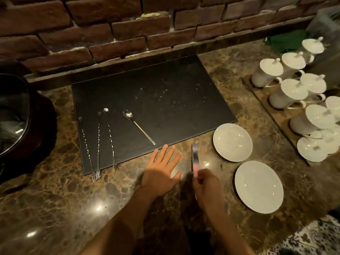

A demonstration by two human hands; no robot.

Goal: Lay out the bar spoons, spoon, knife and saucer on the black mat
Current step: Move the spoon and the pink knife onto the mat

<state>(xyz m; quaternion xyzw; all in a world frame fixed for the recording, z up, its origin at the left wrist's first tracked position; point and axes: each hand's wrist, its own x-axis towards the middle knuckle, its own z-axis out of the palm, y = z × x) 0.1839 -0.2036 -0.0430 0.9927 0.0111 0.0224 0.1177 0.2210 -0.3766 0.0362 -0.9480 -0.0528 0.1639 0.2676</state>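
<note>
A black mat (165, 92) lies on the marble counter against the brick wall. Three twisted bar spoons (99, 138) lie side by side on its left part, their fork ends over the front edge. A plain spoon (138, 126) lies diagonally to their right. My right hand (206, 183) grips a knife (195, 157) by the handle, blade pointing away, just in front of the mat's front edge. My left hand (161, 172) rests flat on the counter with fingers spread, fingertips at the mat's edge. Two white saucers, one (232, 142) nearer the mat and one (259, 186) closer to me, sit right of the mat.
White lidded cups (287, 89) and more saucers crowd a wooden tray at the right. A dark round container (22, 115) stands at the left. A green cloth (287, 41) lies at the back right. A patterned cloth (312, 238) shows at the lower right.
</note>
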